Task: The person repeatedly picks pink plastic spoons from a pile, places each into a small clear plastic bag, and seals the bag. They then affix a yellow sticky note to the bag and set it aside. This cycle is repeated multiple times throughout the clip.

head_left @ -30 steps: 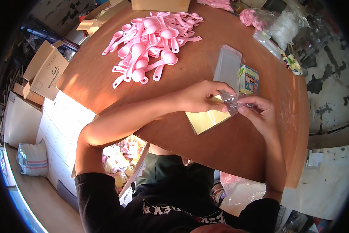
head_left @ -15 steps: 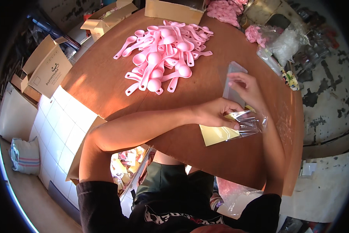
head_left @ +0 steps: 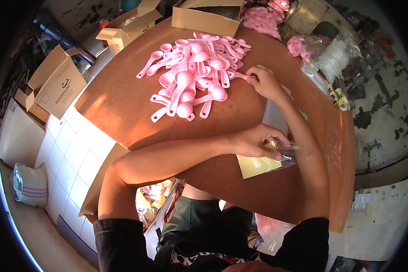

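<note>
My left hand (head_left: pixel 257 139) is closed on a clear plastic bag (head_left: pixel 289 155) with a yellow card (head_left: pixel 253 167) in or against it, low over the table's near part. Farther out, my right hand (head_left: pixel 267 84) pinches the handle of a pink measuring spoon (head_left: pixel 239 75) at the right edge of the heap. The bowl end of that spoon is hidden among the others. Several more pink spoons (head_left: pixel 183 78) lie heaped at the table's far middle. Partly behind my right forearm lies a stack of flat clear sleeves (head_left: pixel 273 116).
The brown table (head_left: pixel 117 106) has a curved edge. An open cardboard box (head_left: pixel 206 20) sits at its far side; another box (head_left: pixel 58 84) stands off to the left. At the far right are pink items (head_left: pixel 263 20) and a bundle of clear plastic (head_left: pixel 333 59).
My right hand has moved from the clear sleeves, away and left, to a spoon at the heap's edge. My left hand keeps the bag and card in nearly the same place.
</note>
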